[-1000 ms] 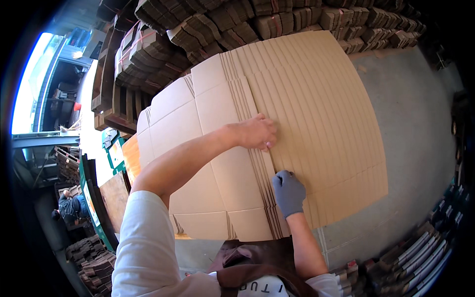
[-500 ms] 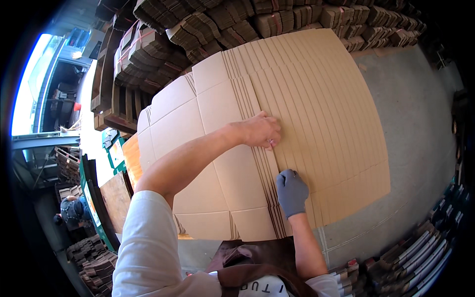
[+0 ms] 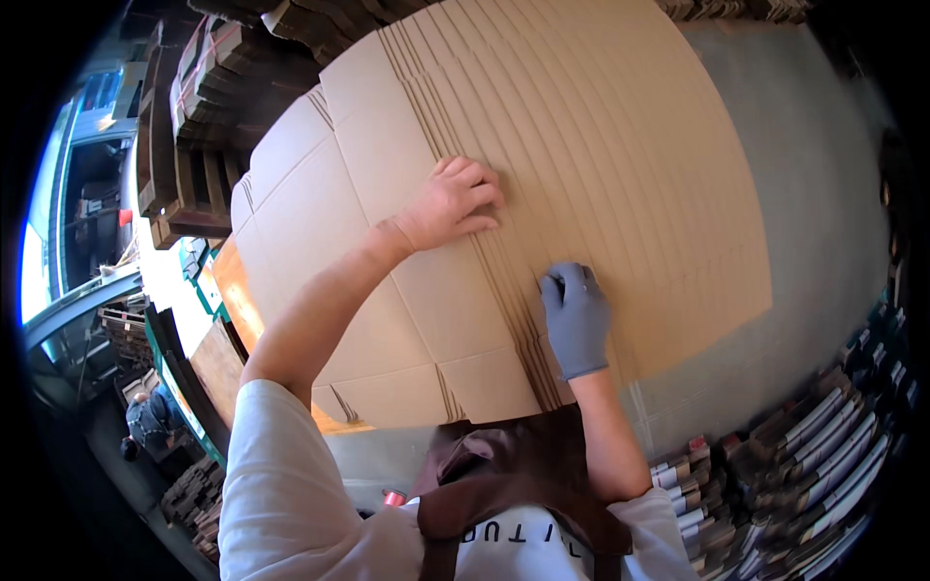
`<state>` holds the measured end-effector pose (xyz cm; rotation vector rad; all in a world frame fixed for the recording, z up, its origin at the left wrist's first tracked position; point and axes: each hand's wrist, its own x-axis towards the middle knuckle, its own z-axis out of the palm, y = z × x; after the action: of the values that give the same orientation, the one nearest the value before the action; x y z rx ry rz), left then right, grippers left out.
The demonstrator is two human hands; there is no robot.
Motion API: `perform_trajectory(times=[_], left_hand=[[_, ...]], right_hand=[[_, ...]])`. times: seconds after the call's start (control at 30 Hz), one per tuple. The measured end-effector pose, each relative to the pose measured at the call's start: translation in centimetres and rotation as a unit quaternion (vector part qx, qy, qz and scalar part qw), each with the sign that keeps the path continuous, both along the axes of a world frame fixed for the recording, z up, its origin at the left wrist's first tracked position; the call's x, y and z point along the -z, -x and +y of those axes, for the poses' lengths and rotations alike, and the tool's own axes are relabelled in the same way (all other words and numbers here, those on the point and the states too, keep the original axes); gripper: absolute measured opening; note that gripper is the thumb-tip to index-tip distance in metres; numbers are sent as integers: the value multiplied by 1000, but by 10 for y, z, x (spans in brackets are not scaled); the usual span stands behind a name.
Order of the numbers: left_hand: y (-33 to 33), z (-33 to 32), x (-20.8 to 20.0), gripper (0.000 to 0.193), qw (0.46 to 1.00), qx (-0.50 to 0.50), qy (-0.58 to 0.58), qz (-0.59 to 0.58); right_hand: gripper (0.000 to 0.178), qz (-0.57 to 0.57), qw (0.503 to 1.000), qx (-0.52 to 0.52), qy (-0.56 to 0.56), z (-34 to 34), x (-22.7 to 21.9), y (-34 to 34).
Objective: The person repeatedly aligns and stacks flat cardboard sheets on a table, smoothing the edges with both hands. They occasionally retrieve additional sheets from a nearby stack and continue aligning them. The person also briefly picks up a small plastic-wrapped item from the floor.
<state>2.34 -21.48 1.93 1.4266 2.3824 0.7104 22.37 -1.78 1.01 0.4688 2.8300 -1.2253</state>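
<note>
A broad fanned stack of flat brown cardboard sheets [image 3: 639, 174] lies in front of me, its long edges overlapping like steps. My bare left hand [image 3: 453, 203] rests on the stack near the closely bunched edges left of its middle, fingers loosely bent and apart. Nearer to me and to the right, my right hand [image 3: 578, 318] wears a grey glove. Its fingers are curled together against the stepped edges; whether a sheet edge is between them is hidden. Creased panels of the top sheet [image 3: 378, 232] spread out under my left forearm.
An orange-brown board [image 3: 235, 288] shows under the stack's left side. Beyond stand a wooden pallet [image 3: 179, 208] and strapped cardboard bundles [image 3: 218, 77]. Grey floor [image 3: 804, 194] lies to the right, with more stacked cardboard [image 3: 814, 474] at lower right. Another person [image 3: 150, 421] is at far left.
My left hand has loosened from a closed grip and moved left across the sheets. The gloved hand has moved farther up the stack. The whole view has shifted, with the stack higher in it.
</note>
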Motion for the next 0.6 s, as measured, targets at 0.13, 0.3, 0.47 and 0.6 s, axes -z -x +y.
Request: perform_trajectory(times=[0.13,0.3,0.47,0.6], left_hand=[[-1,-1,0,23,999,17,-8,29],[-1,3,0,25,998,33,-41,45],[-1,-1,7,28,997,43,-40,42],[-1,0,8,28,997,43,-45,46]], right_hand=[[28,45,992,-52,-109,-8,-13,-8],[53,88,972,-98,-192,-6,8,10],[58,81,970,-105,-202,-9,12,2],[57,93,970,-100,-201,-9,15,1]])
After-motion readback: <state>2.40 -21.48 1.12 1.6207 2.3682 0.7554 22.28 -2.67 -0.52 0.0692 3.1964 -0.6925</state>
